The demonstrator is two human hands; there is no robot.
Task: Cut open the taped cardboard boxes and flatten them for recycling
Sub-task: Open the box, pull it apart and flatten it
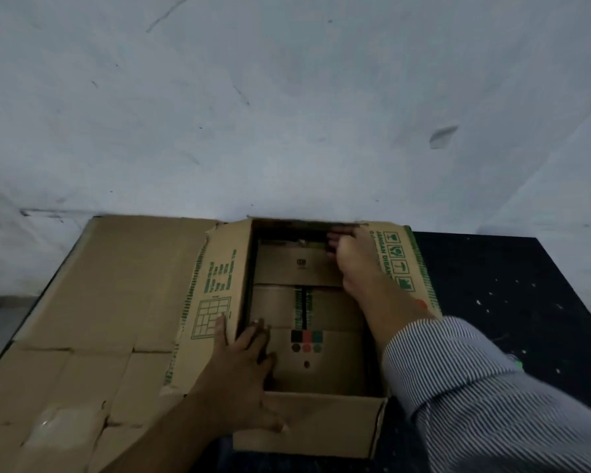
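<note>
An open brown cardboard box (pixel 307 428) with green print stands on a dark table, its top flaps spread outward. My left hand (pixel 243 363) rests on the box's left rim, fingers reaching over the left flap (pixel 212 295) and into the opening. My right hand (pixel 355 257) reaches deep into the far right corner of the box, fingers curled against the far wall; whether it holds anything I cannot tell. The box's inner bottom flaps (pixel 321 356) show a centre seam and coloured squares. No cutting tool is visible.
A flattened cardboard sheet (pixel 93 319) lies to the left of the box, partly under it, with a patch of clear tape (pixel 58 428) near its front. The black speckled table (pixel 512 302) extends to the right. A scuffed white wall (pixel 287 114) rises directly behind.
</note>
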